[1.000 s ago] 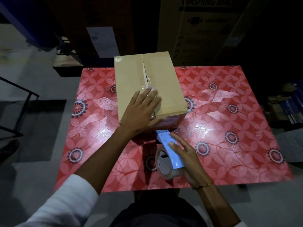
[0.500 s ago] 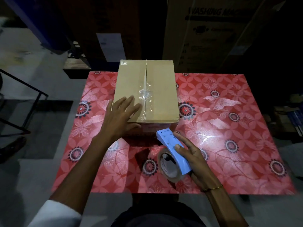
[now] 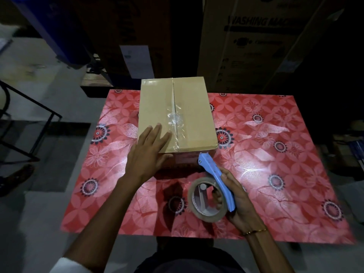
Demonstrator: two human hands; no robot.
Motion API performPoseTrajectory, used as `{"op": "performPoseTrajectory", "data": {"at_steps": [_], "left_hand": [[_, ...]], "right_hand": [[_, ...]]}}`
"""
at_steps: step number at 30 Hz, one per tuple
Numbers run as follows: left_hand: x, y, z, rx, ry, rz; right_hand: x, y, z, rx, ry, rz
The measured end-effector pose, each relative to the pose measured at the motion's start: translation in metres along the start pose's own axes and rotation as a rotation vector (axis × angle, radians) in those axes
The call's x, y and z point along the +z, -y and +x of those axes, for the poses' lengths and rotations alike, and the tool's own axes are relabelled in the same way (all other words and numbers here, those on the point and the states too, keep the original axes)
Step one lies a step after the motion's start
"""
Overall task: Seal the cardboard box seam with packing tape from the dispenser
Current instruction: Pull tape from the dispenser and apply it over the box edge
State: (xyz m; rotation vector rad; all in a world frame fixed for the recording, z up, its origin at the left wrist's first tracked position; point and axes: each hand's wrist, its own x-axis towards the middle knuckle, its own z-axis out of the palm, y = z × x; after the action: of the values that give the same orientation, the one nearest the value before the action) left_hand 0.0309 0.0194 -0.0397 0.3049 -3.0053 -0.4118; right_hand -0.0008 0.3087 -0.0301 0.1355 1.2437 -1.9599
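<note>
Table (image 3: 275, 154): red floral covering, glossy. One cardboard box (image 3: 189, 115) stood on it toward the far edge, apparently slightly askew.

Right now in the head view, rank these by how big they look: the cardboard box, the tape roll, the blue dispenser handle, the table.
1. table
2. cardboard box
3. tape roll and blue dispenser handle: they look alike, and both sit nearer the camera than the box, so I won't rank them.

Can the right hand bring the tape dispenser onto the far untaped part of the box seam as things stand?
Probably yes. The right hand holds the tape dispenser just off the box's near corner, and the left hand lies left of the seam, leaving it uncovered.
</note>
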Motion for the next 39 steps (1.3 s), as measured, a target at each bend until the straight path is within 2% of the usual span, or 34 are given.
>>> {"op": "performPoseTrajectory", "data": {"at_steps": [2,5,7,9,11,13,15,16,18,21,27,34,39], "left_hand": [[-0.001,-0.005,0.001,0.004,0.058,-0.048],[-0.01,-0.021,0.0,-0.089,0.107,-0.091],[-0.016,-0.04,-0.007,-0.107,-0.006,-0.059],[-0.016,-0.061,-0.016,-0.108,-0.184,-0.079],[-0.015,-0.082,-0.024,-0.169,-0.254,-0.27],[-0.019,-0.104,-0.026,-0.367,-0.126,-0.704],[-0.027,-0.126,-0.025,-0.645,0.108,-1.175],[-0.03,-0.132,-0.024,-0.747,0.201,-1.332],[-0.032,-0.135,-0.021,-0.815,0.314,-1.45],[-0.033,-0.136,-0.016,-0.785,0.369,-1.481],[-0.035,-0.139,-0.011,-0.712,0.362,-1.394],[-0.039,-0.138,-0.019,-0.562,0.229,-1.304],[-0.041,-0.138,-0.022,-0.481,0.11,-1.218]], "right_hand": [[-0.005,0.001,0.002,0.005,0.005,0.031],[-0.01,0.002,0.004,0.001,-0.008,0.062],[-0.011,0.005,0.003,-0.003,-0.008,0.093],[-0.012,0.007,0.002,0.002,-0.012,0.101],[-0.013,0.009,0.002,-0.006,-0.013,0.052],[-0.014,0.012,0.004,-0.019,-0.003,-0.036],[-0.014,0.016,0.003,-0.03,0.008,-0.094],[-0.014,0.017,0.004,-0.037,0.009,-0.106],[-0.015,0.02,0.002,-0.044,0.024,-0.135],[-0.018,0.026,-0.002,-0.024,0.056,-0.186],[-0.019,0.042,-0.012,-0.01,0.143,-0.376],[-0.015,0.049,-0.018,-0.025,0.186,-0.557],[-0.013,0.049,-0.01,-0.145,0.19,-0.756]]}}
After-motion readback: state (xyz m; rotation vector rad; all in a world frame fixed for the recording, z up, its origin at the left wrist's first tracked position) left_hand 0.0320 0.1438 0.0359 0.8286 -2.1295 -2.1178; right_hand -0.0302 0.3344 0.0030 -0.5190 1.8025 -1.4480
